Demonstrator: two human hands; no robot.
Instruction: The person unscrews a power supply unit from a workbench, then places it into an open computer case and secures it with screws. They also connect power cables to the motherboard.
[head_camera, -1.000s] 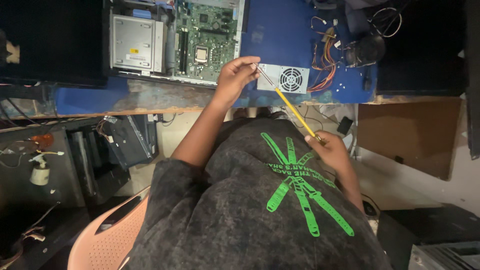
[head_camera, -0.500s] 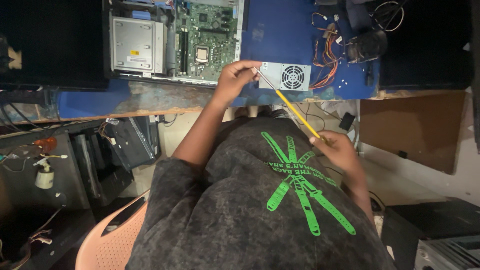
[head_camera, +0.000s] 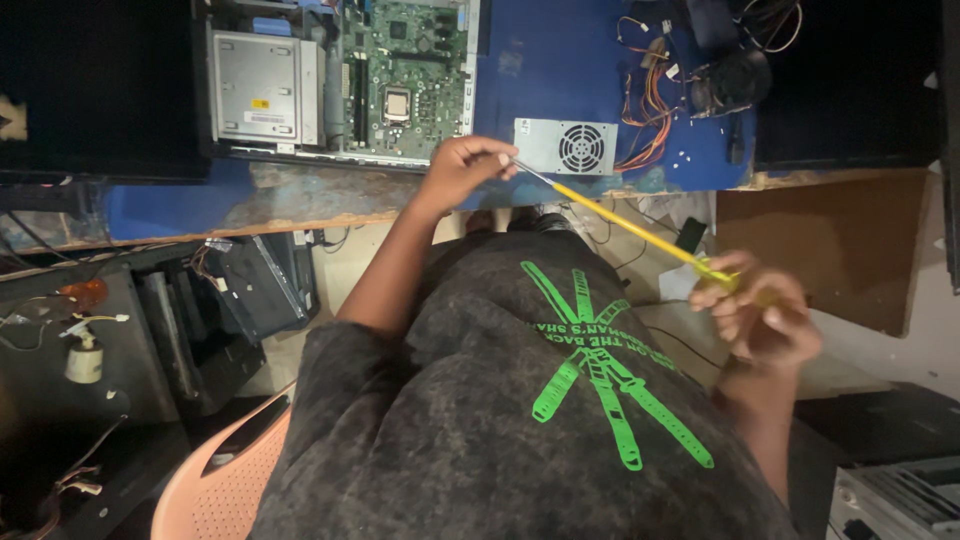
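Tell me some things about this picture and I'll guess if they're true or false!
1. Both hands hold one long yellow screwdriver. True: the left hand pinches its metal tip, the right hand grips its handle.
2. The computer case is closed. False: it lies open, showing a green circuit board.
3. The grey power supply has a round fan grille. True.
4. The table is red. False: it is blue.
5. The shirt has a green design. True.
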